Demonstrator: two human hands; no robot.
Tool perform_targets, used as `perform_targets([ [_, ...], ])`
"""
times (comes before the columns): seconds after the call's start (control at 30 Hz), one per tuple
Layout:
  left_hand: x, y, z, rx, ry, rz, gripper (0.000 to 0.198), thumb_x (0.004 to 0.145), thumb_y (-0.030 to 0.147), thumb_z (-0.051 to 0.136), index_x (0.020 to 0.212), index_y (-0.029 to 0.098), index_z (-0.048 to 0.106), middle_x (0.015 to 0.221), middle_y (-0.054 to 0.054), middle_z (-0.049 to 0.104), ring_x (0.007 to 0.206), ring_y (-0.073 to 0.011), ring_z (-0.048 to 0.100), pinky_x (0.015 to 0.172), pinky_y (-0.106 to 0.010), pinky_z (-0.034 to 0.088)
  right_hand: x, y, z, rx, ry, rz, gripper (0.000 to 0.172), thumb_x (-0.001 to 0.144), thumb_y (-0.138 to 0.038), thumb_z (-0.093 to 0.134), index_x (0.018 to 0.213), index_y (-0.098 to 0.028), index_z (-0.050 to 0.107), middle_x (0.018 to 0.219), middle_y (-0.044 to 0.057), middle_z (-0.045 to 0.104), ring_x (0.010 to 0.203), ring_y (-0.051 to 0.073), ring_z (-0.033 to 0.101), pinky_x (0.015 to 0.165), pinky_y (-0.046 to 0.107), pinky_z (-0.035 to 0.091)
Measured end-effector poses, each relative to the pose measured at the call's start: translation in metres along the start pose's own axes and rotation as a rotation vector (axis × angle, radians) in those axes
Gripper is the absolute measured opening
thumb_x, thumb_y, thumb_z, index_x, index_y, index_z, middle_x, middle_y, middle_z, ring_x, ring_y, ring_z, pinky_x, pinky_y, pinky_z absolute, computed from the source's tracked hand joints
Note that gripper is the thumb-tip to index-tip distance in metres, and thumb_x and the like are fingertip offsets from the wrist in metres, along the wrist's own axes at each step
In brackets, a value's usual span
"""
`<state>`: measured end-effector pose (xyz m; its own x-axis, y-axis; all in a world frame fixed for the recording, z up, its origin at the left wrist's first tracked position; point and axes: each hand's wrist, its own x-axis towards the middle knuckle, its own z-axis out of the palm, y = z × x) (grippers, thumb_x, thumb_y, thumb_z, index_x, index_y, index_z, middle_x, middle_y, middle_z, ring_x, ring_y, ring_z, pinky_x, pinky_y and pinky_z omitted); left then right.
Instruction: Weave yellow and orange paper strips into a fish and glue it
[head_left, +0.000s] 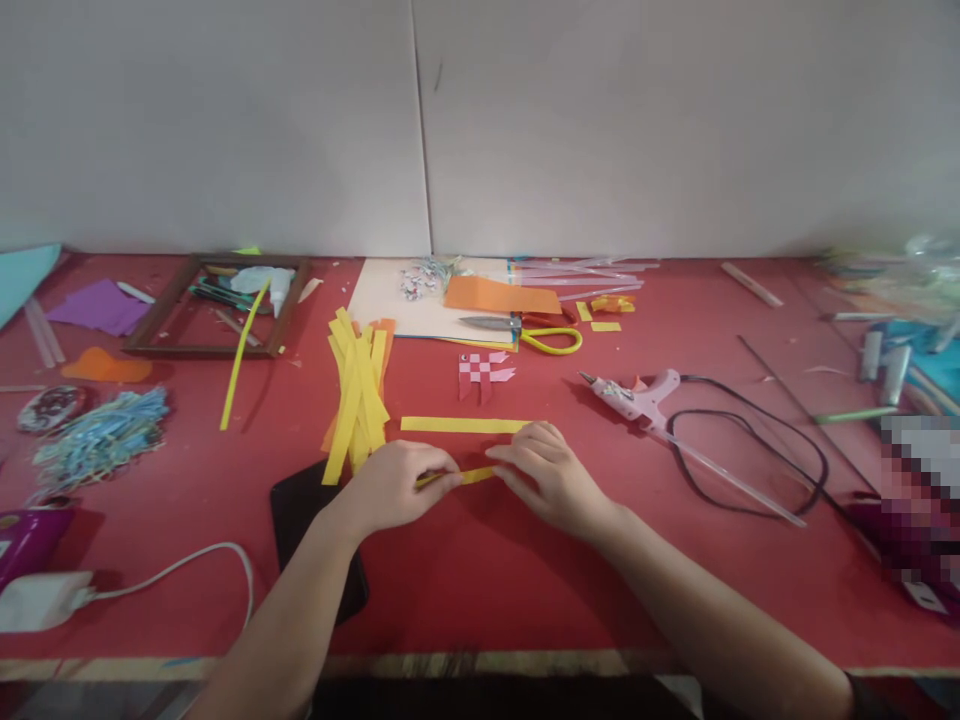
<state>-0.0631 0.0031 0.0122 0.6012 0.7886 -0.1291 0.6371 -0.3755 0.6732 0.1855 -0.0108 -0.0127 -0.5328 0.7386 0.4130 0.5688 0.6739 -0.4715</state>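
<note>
Between my two hands a short yellow paper strip (478, 476) is held just above the red table. My left hand (401, 480) pinches its left end, with thumb and fingers closed on it. At the other end, the fingers of my right hand (551, 475) are closed on the strip. A longer yellow paper strip (457, 425) lies flat behind the hands, its right end by my right fingers. Left of it is a pile of yellow and orange paper strips (360, 385). A pink checkered woven paper fish (480, 372) lies farther back.
Yellow-handled scissors (551, 340) and an orange paper piece (499, 295) lie at the back. A pink glue gun (637, 398) with a looping black cord is on the right. A black phone (319, 530) lies under my left forearm. A wooden frame (202, 352) and blue string bundle (112, 435) are left.
</note>
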Motion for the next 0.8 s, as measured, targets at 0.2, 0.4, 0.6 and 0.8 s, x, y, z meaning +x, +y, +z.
perform_targets([
  [0.2, 0.000, -0.004, -0.003, 0.086, 0.213, -0.127, 0.031, 0.096, 0.046, 0.047, 0.092, 0.023, 0.067, 0.090, -0.001, 0.075, 0.081, -0.0189, 0.068, 0.070, -0.028, 0.045, -0.002, 0.003, 0.003, 0.030, 0.068, 0.129, 0.013, 0.096, -0.018, 0.051, 0.102, -0.021, 0.062, 0.085, 0.006, 0.072, 0.076, 0.020, 0.062, 0.072, 0.034, 0.051],
  [0.4, 0.000, -0.002, 0.000, 0.313, 0.260, -0.270, 0.029, 0.094, 0.045, 0.049, 0.104, 0.023, 0.065, 0.084, -0.003, 0.074, 0.077, -0.0226, 0.070, 0.061, -0.028, 0.041, -0.004, 0.007, 0.004, 0.012, 0.094, 0.220, 0.014, 0.090, -0.015, 0.053, 0.102, -0.020, 0.060, 0.076, 0.004, 0.067, 0.072, 0.020, 0.061, 0.065, 0.032, 0.051],
  [0.6, 0.000, -0.007, -0.001, 0.411, 0.470, -0.429, 0.027, 0.093, 0.045, 0.050, 0.085, 0.022, 0.062, 0.074, -0.002, 0.071, 0.068, -0.0209, 0.065, 0.057, -0.027, 0.033, -0.005, 0.014, 0.006, -0.050, 0.093, 0.265, 0.008, 0.089, -0.016, 0.056, 0.090, -0.020, 0.063, 0.074, 0.006, 0.067, 0.072, 0.021, 0.059, 0.068, 0.035, 0.051],
  [0.8, -0.002, -0.011, -0.005, 0.182, 0.451, -0.364, 0.032, 0.093, 0.046, 0.048, 0.074, 0.021, 0.055, 0.063, 0.003, 0.061, 0.055, -0.0128, 0.053, 0.056, -0.024, 0.032, -0.001, 0.017, -0.005, 0.052, 0.082, 0.265, 0.013, 0.092, -0.019, 0.055, 0.090, -0.021, 0.068, 0.081, 0.005, 0.070, 0.077, 0.020, 0.062, 0.074, 0.035, 0.051],
])
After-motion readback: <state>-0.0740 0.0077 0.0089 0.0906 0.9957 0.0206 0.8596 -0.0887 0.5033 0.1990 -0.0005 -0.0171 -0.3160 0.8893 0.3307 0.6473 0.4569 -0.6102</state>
